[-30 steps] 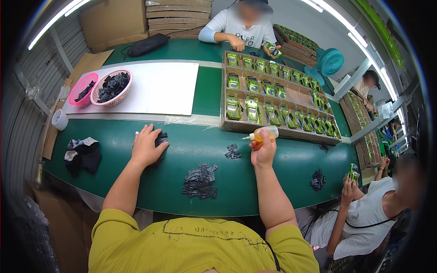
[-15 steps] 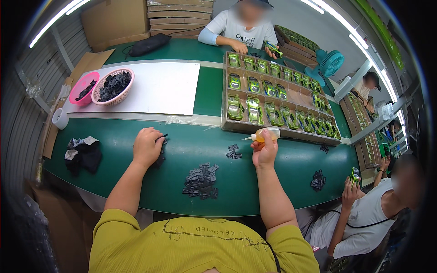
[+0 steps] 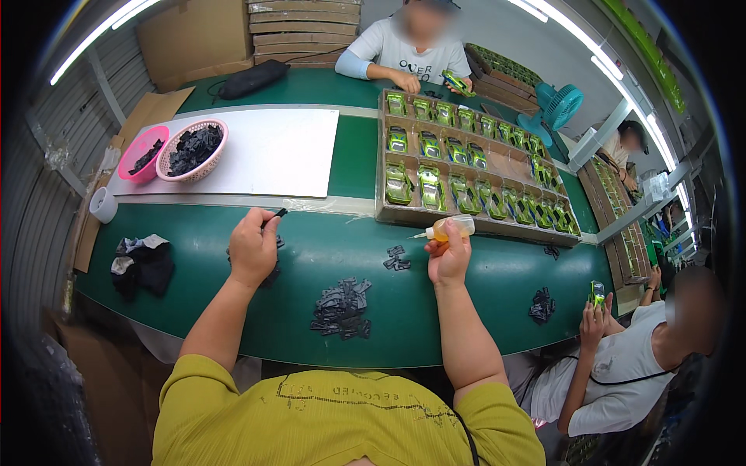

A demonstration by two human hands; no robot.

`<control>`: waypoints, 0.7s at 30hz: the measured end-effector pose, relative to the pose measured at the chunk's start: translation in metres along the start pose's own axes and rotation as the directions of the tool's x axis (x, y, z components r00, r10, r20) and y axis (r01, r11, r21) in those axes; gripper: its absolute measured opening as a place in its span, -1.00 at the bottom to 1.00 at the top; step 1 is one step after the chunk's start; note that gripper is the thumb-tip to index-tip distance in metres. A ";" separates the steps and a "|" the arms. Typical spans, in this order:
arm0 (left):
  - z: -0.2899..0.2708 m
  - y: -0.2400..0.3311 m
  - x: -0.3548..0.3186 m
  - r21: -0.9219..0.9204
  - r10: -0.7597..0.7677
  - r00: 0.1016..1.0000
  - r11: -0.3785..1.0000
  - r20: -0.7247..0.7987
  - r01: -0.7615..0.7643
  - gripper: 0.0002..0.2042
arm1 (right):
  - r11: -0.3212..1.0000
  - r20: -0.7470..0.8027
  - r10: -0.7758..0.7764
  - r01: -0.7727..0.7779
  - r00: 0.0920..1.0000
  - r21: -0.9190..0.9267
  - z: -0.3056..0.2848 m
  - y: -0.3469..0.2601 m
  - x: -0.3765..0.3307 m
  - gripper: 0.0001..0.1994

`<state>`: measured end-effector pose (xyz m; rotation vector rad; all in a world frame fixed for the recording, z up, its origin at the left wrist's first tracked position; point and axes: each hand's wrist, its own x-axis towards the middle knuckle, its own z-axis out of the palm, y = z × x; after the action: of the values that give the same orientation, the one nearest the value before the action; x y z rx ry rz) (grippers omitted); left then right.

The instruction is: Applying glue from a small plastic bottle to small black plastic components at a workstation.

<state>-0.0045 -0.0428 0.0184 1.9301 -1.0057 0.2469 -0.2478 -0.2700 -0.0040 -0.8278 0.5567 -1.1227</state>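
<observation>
My left hand (image 3: 255, 241) is closed on a small black plastic part (image 3: 280, 212), whose end sticks out past the thumb and fingertips. Below that hand, more black parts (image 3: 272, 273) lie on the green table, partly hidden by it. In my right hand (image 3: 449, 260) is a dropper bottle (image 3: 458, 226) of amber liquid, tilted with its thin nozzle pointing left. A larger pile of black plastic parts (image 3: 342, 308) lies between my forearms, and a smaller cluster (image 3: 397, 258) sits just left of my right hand.
A divided cardboard tray (image 3: 497, 227) holds green toy car bodies. Two pink baskets (image 3: 221, 159) of black parts stand on a white board (image 3: 287, 151). Dark cloth (image 3: 144, 268) and a white roll (image 3: 102, 203) lie left. Co-workers across and at right hold toy cars. A teal fan (image 3: 561, 106) stands beyond.
My left hand has risen slightly away from the table's parts, bringing the black part up into clearer view. The right hand with the bottle has shifted only a little left.
</observation>
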 end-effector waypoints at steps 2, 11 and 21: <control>0.008 0.005 0.000 -0.155 -0.055 0.998 0.986 0.040 0.061 -0.91 | 1.000 0.001 0.013 -0.013 1.000 0.004 -0.001 0.000 0.000 -0.80; 0.024 0.016 0.002 -0.357 -0.136 0.972 0.913 0.192 0.198 -0.91 | 1.000 -0.013 0.002 -0.002 1.000 0.007 0.001 -0.001 -0.001 -0.80; 0.009 -0.004 0.004 -0.150 -0.128 0.984 0.978 0.125 0.146 -0.91 | 1.000 0.014 0.014 -0.014 1.000 0.024 -0.003 0.000 0.000 -0.79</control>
<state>-0.0012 -0.0514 0.0127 1.8748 -0.9321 -0.0231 -0.2498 -0.2704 -0.0060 -0.8090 0.5359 -1.1079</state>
